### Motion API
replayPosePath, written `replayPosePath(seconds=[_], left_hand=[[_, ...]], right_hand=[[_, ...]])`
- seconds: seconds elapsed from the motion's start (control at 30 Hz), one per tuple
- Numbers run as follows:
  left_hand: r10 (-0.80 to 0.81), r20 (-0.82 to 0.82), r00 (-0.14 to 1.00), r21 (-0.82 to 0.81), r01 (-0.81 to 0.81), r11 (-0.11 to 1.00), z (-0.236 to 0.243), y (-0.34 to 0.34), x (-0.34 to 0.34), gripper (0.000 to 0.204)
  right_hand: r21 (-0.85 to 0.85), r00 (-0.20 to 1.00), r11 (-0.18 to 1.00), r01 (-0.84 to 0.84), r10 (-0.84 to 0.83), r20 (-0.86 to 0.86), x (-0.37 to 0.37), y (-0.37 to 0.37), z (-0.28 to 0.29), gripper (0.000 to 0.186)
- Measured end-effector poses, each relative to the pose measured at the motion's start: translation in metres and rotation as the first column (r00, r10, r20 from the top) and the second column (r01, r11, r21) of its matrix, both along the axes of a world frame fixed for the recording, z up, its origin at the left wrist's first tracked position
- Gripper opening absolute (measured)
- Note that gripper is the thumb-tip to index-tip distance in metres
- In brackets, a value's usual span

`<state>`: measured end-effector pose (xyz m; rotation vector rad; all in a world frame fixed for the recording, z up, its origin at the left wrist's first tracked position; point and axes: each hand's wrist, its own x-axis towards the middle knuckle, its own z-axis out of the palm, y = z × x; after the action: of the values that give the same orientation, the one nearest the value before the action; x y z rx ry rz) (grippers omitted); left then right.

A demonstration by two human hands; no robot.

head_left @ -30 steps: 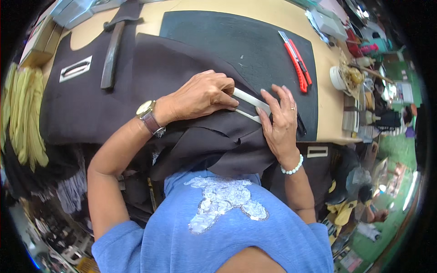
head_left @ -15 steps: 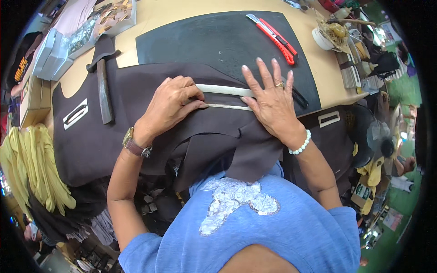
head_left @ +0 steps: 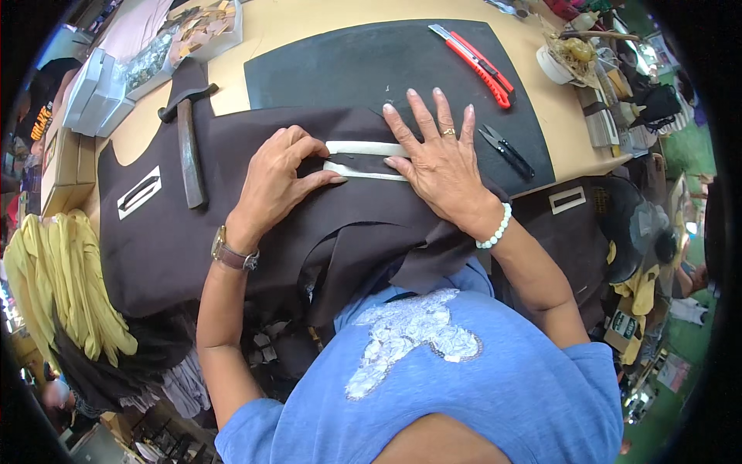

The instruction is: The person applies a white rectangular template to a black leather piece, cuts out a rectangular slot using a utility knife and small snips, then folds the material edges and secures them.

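A dark brown sheet of leather or cloth point(head_left: 255, 166) lies across the table in front of me. On it is a long white rectangular frame point(head_left: 363, 148) around a dark slot. My left hand point(head_left: 282, 166) grips the frame's left end: the forefinger is at the upper strip, the thumb at the lower one, and the other fingers are curled. My right hand point(head_left: 444, 158) is spread flat over the frame's right end, hiding it. Its thumb tip touches the slot area. A second white frame point(head_left: 140, 193) with a dark slot shows at the left of the sheet.
A hammer point(head_left: 189, 155) rests on the sheet's left part. On the black mat point(head_left: 332, 66) lie a red utility knife point(head_left: 478, 66) and black thread snips point(head_left: 508, 152). Plastic bins point(head_left: 209, 39) stand far left, yellow cloth point(head_left: 66, 278) hangs left, a white tub point(head_left: 553, 66) is far right.
My left thumb and forefinger have moved farther apart across the frame. My right hand has slid left along it, and the snips, mostly hidden before, now show beside it. The view has shifted slightly.
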<state>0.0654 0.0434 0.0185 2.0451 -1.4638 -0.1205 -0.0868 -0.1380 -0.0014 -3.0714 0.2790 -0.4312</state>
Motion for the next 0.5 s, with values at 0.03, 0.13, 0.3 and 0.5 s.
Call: replayPosePath(seconds=[0.03,0.13,0.3,0.5], left_hand=[[-0.001,-0.002,1.000,0.000,0.001,1.000,0.000,0.000,0.000,0.029],[-0.011,0.000,1.000,-0.005,0.011,1.000,-0.001,0.000,0.001,0.029],[-0.018,-0.001,1.000,-0.004,0.018,1.000,0.000,-0.002,-0.001,0.030],[0.005,0.026,1.000,0.037,-0.006,0.999,0.002,0.006,-0.002,0.038]], right_hand=[[-0.001,1.000,1.000,-0.011,0.011,0.021,0.003,0.003,0.003,0.061],[0.024,0.997,0.998,-0.066,0.065,0.033,0.020,0.018,0.000,0.061],[0.010,0.982,0.987,-0.158,0.156,0.106,0.044,0.030,-0.006,0.058],[0.137,0.957,0.947,-0.290,0.289,0.023,0.049,0.019,0.002,0.077]])
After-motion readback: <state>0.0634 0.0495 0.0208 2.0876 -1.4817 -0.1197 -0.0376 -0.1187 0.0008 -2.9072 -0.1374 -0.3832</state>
